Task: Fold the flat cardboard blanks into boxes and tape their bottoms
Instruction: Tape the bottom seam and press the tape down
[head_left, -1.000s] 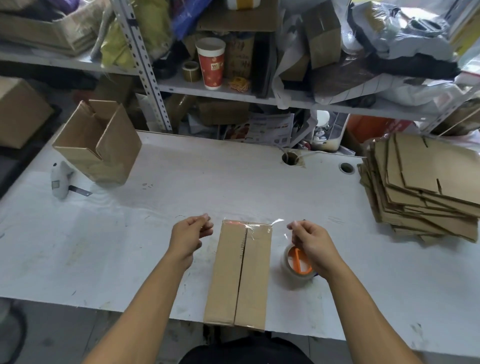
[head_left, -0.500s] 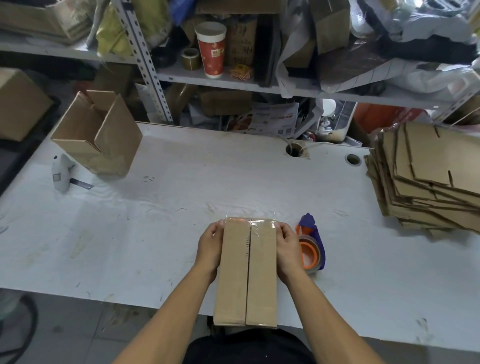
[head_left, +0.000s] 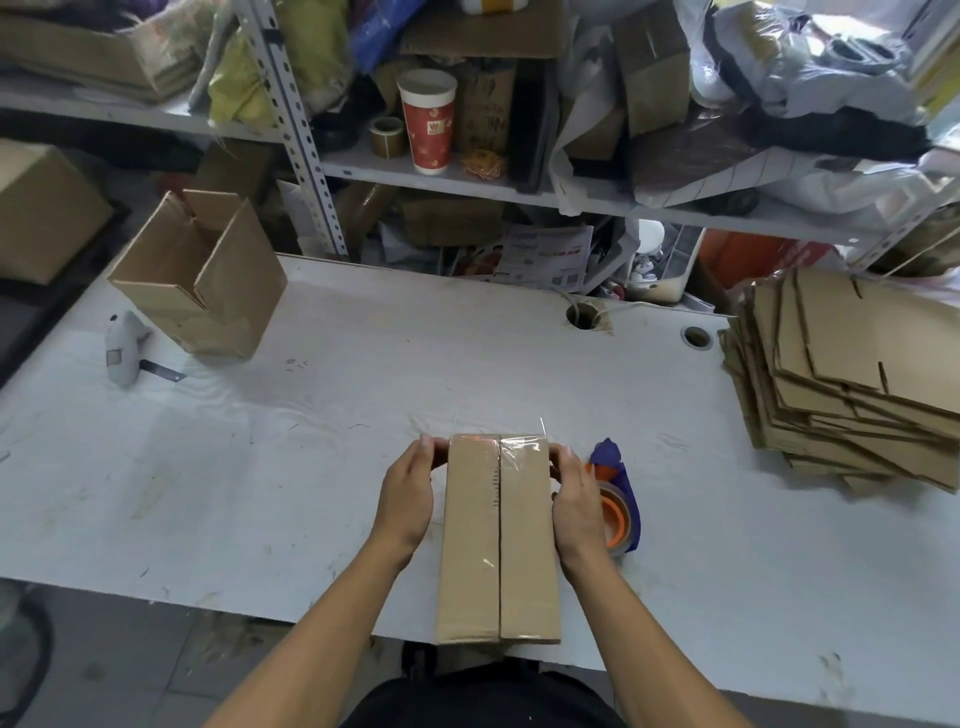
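A folded brown cardboard box (head_left: 498, 540) lies bottom-up on the white table (head_left: 260, 467), right in front of me. Clear tape runs along its centre seam and over the far end. My left hand (head_left: 408, 493) presses flat against the box's left side near the far end. Against the right side my right hand (head_left: 574, 501) does the same. Just right of my right hand sits the tape dispenser (head_left: 615, 499), orange roll with a blue handle. A stack of flat cardboard blanks (head_left: 852, 379) lies at the table's right.
A finished open box (head_left: 200, 283) stands at the table's far left, with a grey handheld scanner (head_left: 122, 348) beside it. Two cable holes (head_left: 582, 316) are in the far table edge. Cluttered metal shelves with a red paper cup (head_left: 427, 122) rise behind.
A second ago both hands held a tape strip over the box's far end, the right one above the dispenser. Now both press the box's sides and the dispenser lies free.
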